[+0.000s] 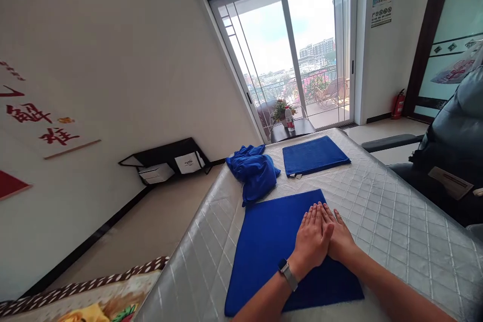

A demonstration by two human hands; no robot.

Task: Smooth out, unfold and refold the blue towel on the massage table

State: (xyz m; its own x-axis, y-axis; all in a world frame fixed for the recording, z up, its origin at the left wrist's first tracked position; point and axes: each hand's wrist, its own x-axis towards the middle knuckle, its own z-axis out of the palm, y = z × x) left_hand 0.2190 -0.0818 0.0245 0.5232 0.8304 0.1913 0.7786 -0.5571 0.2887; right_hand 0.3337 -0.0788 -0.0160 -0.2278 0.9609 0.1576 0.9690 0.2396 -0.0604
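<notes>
A blue towel [264, 256] lies spread flat on the silver quilted mattress [392, 221]. My left hand [312, 237], with a watch [288, 274] on its wrist, rests palm down near the towel's right edge, fingers stretched out. Close against it and partly covered by it, my right hand [341, 239] also lies flat with straight fingers. Neither hand grips anything. Beyond them is a neatly folded blue towel [315, 156] with a small white tag at its near edge. To its left sits a crumpled heap of blue cloth [254, 173].
A small dark table [298, 130] with a bottle [289, 118] and a potted plant stands past the mattress, before the glass sliding doors [279, 45]. On the right is a black chair [453, 146]. A black shelf unit [166, 153] stands by the left wall.
</notes>
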